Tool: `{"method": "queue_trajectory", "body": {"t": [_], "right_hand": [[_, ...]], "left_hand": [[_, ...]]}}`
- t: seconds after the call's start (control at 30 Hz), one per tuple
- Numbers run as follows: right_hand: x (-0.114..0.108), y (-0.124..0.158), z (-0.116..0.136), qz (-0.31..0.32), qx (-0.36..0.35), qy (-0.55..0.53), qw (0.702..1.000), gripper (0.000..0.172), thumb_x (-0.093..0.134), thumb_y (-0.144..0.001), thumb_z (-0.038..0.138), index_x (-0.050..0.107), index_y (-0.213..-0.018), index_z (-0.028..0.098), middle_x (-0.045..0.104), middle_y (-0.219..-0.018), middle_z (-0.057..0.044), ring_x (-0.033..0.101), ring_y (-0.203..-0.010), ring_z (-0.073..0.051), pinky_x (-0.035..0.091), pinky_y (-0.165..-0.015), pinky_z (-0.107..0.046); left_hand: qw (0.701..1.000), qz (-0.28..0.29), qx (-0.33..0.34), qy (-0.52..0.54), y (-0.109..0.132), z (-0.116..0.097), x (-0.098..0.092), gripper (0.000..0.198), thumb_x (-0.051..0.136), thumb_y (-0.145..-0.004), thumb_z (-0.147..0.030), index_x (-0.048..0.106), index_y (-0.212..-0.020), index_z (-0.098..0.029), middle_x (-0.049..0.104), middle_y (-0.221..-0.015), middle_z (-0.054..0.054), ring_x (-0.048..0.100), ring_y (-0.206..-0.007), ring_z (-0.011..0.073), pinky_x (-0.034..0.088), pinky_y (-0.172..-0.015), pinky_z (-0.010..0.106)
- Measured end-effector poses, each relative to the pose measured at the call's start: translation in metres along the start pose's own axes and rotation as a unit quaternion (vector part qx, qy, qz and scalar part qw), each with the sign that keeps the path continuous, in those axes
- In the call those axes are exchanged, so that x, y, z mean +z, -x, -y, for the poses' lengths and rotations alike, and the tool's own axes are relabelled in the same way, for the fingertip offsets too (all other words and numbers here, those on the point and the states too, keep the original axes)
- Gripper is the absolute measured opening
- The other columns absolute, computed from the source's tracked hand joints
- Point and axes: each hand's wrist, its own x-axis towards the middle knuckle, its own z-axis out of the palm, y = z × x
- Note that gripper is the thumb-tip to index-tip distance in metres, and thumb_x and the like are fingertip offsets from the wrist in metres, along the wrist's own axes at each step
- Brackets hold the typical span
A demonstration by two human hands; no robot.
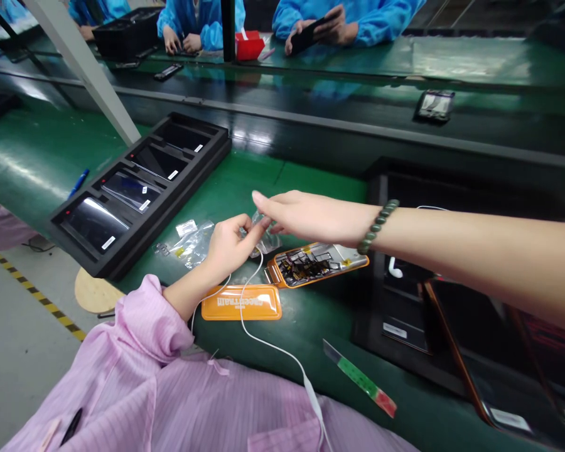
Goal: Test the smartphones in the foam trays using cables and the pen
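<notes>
At the centre of the frame both hands meet over the green table point(311, 326), and between them is a small clear bag point(269, 240), held just above the table top. The left hand point(230, 248), coming up from a pink sleeve point(141, 326) at the lower left, has its fingertips pinched together on the bag's left edge. The right hand point(306, 216), reaching in from the right with a bead bracelet point(377, 226) on the wrist, keeps its fingers long and nearly straight, the thumb pressed up under them on the bag's top. Just below the hands lies an open orange tin point(317, 263) full of small parts, its lid point(242, 302) beside it toward the lower left, close to the table's near edge. A white cable point(273, 342) runs from under the left hand down over that edge. More clear bags point(193, 243) lie just left of the left hand. Beyond them, a black tray point(141, 188) of screens slants toward the upper left, with bare green table between it and the hands. Another black tray point(452, 339) crowds the right side under the right forearm. A green-and-red strip point(360, 378) lies near the lower edge. Across the top, a dark belt point(311, 94) runs past co-workers in blue sleeves point(358, 19).
</notes>
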Motion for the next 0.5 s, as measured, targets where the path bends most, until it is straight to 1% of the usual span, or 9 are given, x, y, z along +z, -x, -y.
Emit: {"method": "queue_trajectory", "body": {"t": [0.13,0.2,0.23,0.27,0.3,0.37,0.4,0.43,0.5], "right_hand": [[-0.009,0.002,-0.012,0.012,-0.037,0.053,0.998,0.050,0.037,-0.097,0.055,0.070,-0.085,0.019,0.070,-0.075,-0.008,0.067,-0.074,-0.021,0.053,-0.070,-0.031],[-0.014,0.006,-0.017,0.014,-0.046,0.084,0.995,0.041,0.037,-0.097,0.042,0.070,-0.089,0.019,0.071,-0.080,-0.008,0.068,-0.076,-0.021,0.054,-0.071,-0.032],[-0.016,0.009,-0.019,-0.001,-0.077,0.113,0.991,0.036,0.040,-0.094,0.038,0.070,-0.095,0.018,0.071,-0.087,-0.009,0.068,-0.081,-0.022,0.055,-0.074,-0.034],[-0.018,0.013,-0.022,-0.024,-0.129,0.147,0.980,0.034,0.044,-0.090,0.036,0.068,-0.104,0.017,0.071,-0.098,-0.010,0.067,-0.089,-0.024,0.055,-0.079,-0.036],[-0.019,0.017,-0.025,-0.049,-0.197,0.184,0.962,0.039,0.050,-0.085,0.035,0.065,-0.115,0.016,0.067,-0.112,-0.012,0.065,-0.100,-0.027,0.054,-0.085,-0.040],[-0.020,0.023,-0.032,-0.085,-0.331,0.248,0.906,0.063,0.057,-0.078,0.037,0.052,-0.137,0.017,0.053,-0.138,-0.017,0.056,-0.120,-0.034,0.050,-0.097,-0.050],[-0.020,0.025,-0.035,-0.089,-0.374,0.275,0.881,0.069,0.058,-0.078,0.039,0.046,-0.143,0.019,0.046,-0.145,-0.018,0.052,-0.125,-0.037,0.046,-0.101,-0.056],[-0.018,0.027,-0.039,-0.098,-0.400,0.291,0.864,0.069,0.057,-0.080,0.040,0.043,-0.145,0.023,0.049,-0.143,-0.016,0.053,-0.123,-0.036,0.043,-0.104,-0.059],[-0.015,0.029,-0.049,-0.094,-0.425,0.300,0.849,0.060,0.050,-0.088,0.040,0.041,-0.146,0.028,0.066,-0.119,-0.011,0.064,-0.105,-0.031,0.042,-0.106,-0.061]], "left_hand": [[0.999,0.004,0.008,0.040,0.000,-0.002,0.000,0.047,0.055,-0.088,-0.054,0.044,-0.059,-0.019,0.034,-0.043,-0.009,0.029,-0.040,0.0062,0.021,-0.045,0.022],[0.997,0.005,0.012,0.076,0.001,-0.003,0.000,0.047,0.057,-0.087,-0.056,0.046,-0.061,-0.019,0.035,-0.046,-0.008,0.030,-0.040,0.0062,0.021,-0.044,0.022],[0.995,0.004,0.016,0.099,0.001,-0.005,0.000,0.047,0.058,-0.087,-0.057,0.047,-0.061,-0.019,0.038,-0.048,-0.007,0.033,-0.041,0.0064,0.023,-0.044,0.022],[0.992,0.004,0.025,0.121,0.002,-0.006,0.000,0.048,0.057,-0.087,-0.057,0.048,-0.061,-0.018,0.041,-0.050,-0.006,0.036,-0.044,0.0068,0.026,-0.046,0.022],[0.989,0.003,0.041,0.141,0.003,-0.008,-0.001,0.049,0.056,-0.088,-0.058,0.048,-0.061,-0.018,0.044,-0.053,-0.005,0.039,-0.047,0.0074,0.030,-0.048,0.022],[0.981,0.007,0.093,0.168,0.005,-0.011,-0.003,0.051,0.054,-0.090,-0.058,0.049,-0.060,-0.017,0.048,-0.057,-0.003,0.044,-0.053,0.0084,0.035,-0.053,0.023],[0.977,0.013,0.121,0.173,0.006,-0.013,-0.004,0.051,0.053,-0.091,-0.058,0.050,-0.060,-0.017,0.049,-0.058,-0.002,0.045,-0.055,0.0085,0.036,-0.054,0.023],[0.974,0.021,0.144,0.176,0.007,-0.014,-0.005,0.051,0.051,-0.092,-0.057,0.051,-0.061,-0.017,0.050,-0.059,-0.002,0.045,-0.055,0.0085,0.037,-0.054,0.023],[0.968,0.040,0.179,0.170,0.009,-0.015,-0.006,0.051,0.048,-0.094,-0.058,0.054,-0.064,-0.016,0.053,-0.062,-0.001,0.048,-0.057,0.0089,0.039,-0.055,0.024]]}}
